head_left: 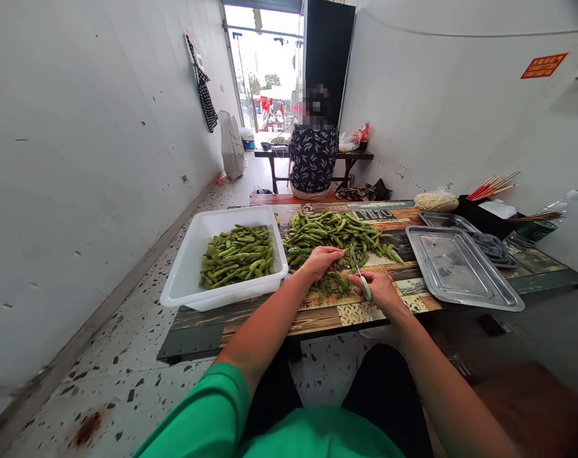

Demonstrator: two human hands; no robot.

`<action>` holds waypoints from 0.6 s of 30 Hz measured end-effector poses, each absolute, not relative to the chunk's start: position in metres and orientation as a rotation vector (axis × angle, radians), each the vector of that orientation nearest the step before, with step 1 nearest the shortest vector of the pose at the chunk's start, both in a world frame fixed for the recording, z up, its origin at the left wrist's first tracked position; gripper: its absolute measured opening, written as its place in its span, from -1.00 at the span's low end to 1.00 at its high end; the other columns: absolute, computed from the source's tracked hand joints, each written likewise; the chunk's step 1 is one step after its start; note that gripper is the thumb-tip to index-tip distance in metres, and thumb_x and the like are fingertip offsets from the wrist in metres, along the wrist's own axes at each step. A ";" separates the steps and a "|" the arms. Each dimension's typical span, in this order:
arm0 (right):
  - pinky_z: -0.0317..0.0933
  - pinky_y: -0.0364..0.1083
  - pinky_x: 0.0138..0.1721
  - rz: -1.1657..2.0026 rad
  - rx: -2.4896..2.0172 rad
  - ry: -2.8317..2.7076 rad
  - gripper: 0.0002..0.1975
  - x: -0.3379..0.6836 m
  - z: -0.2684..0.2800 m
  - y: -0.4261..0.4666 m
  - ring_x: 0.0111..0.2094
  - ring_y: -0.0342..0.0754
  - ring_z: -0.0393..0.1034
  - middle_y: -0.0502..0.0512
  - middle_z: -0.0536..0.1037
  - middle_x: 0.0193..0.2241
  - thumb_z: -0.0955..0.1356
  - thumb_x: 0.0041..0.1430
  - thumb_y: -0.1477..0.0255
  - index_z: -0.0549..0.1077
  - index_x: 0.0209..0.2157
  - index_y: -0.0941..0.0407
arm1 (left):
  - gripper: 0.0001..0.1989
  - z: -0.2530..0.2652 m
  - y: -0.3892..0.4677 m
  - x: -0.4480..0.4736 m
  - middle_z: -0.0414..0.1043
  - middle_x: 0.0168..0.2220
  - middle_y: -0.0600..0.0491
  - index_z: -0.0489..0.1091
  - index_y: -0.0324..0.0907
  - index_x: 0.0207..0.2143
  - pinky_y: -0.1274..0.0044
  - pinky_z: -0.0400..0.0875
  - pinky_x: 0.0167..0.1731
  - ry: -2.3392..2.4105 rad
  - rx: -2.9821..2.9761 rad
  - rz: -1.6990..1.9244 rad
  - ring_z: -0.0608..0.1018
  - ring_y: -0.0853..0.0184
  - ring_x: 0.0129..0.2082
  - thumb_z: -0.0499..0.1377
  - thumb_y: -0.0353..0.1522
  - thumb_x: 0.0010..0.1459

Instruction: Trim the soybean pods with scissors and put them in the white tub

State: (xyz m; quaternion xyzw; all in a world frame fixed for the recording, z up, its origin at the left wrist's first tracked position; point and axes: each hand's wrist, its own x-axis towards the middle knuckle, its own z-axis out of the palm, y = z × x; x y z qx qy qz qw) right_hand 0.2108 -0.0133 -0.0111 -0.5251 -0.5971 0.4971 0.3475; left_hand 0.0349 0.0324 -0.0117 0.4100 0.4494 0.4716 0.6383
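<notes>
Head view, one table (250, 315). Right hand (378, 289): grip closed on green-handled scissors (361, 275), blades toward the pod in left hand (321, 261), pinched shut. Loose edamame pile (334, 232) lies within reach; white tub (188, 277) alongside holds more pods; steel trays (460, 270) at right.

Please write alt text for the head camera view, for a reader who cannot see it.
A person's left hand rests on a pile of green bean pods on a patterned table while the right hand holds green-handled scissors. A white tub of pods sits to the left, metal trays to the right. Another person sits beyond the table.
</notes>
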 end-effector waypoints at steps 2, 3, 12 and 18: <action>0.12 -0.20 -0.70 1.274 -1.350 -1.593 -0.66 0.212 -0.014 -0.009 -0.72 -0.19 0.19 -0.06 0.35 -0.73 0.49 -0.16 0.14 0.47 -0.56 0.15 | -0.76 -0.013 0.031 0.036 0.41 -0.60 0.10 0.48 -0.33 -0.37 0.65 0.05 -0.67 1.069 1.053 1.050 0.23 0.58 -0.70 0.30 -0.33 -0.08; 0.12 -0.20 -0.69 1.266 -1.351 -1.616 -0.65 0.213 -0.014 -0.007 -0.72 -0.19 0.19 -0.06 0.35 -0.73 0.48 -0.15 0.13 0.46 -0.57 0.15 | -0.77 -0.014 0.031 0.036 0.39 -0.62 0.11 0.48 -0.33 -0.40 0.64 0.05 -0.67 1.081 1.113 1.037 0.22 0.58 -0.70 0.29 -0.32 -0.08; 0.10 -0.19 -0.67 1.308 -1.448 -1.579 -0.59 0.215 -0.003 -0.012 -0.70 -0.18 0.21 -0.07 0.34 -0.71 0.48 -0.19 0.08 0.46 -0.51 0.16 | -0.71 -0.016 0.032 0.037 0.39 -0.59 0.10 0.46 -0.31 -0.46 0.61 0.03 -0.63 1.143 1.180 1.178 0.18 0.56 -0.67 0.23 -0.21 -0.07; 0.03 -0.21 -0.69 1.310 -1.408 -1.658 -0.58 0.213 -0.006 -0.013 -0.71 -0.19 0.22 -0.05 0.37 -0.72 0.45 -0.12 0.07 0.39 -0.58 0.16 | -0.67 -0.019 0.029 0.040 0.40 -0.58 0.11 0.48 -0.29 -0.47 0.61 0.05 -0.60 1.136 1.327 1.095 0.21 0.54 -0.63 0.23 -0.16 -0.09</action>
